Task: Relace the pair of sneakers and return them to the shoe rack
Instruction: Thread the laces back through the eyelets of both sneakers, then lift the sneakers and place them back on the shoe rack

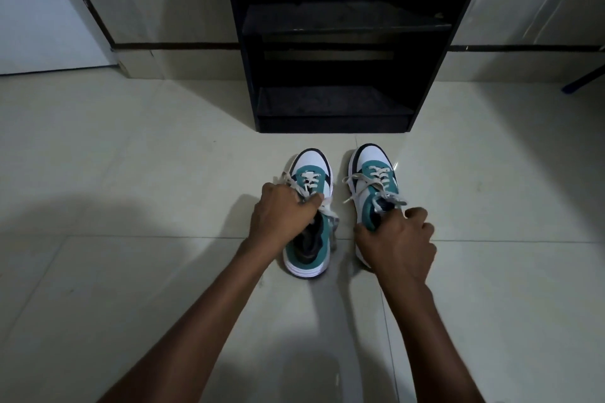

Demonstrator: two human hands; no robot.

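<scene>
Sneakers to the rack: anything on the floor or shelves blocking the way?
Nothing visible. The left hand grips the left sneaker, the right hand the right sneaker; bare floor runs to the shoe rack, whose visible shelves hold nothing.

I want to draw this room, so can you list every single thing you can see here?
White, teal and black laced sneakers: two, side by side on the floor before the rack; left sneaker, right sneaker.
Black wooden shoe rack: one, against the wall, its visible shelves bare.
Glossy cream floor tiles: many, all around.
White door: one, far left.
Blue bar: one, far right edge, unclear what.
Left hand: one, grips the left sneaker's collar.
Right hand: one, grips the right sneaker's collar.
</scene>
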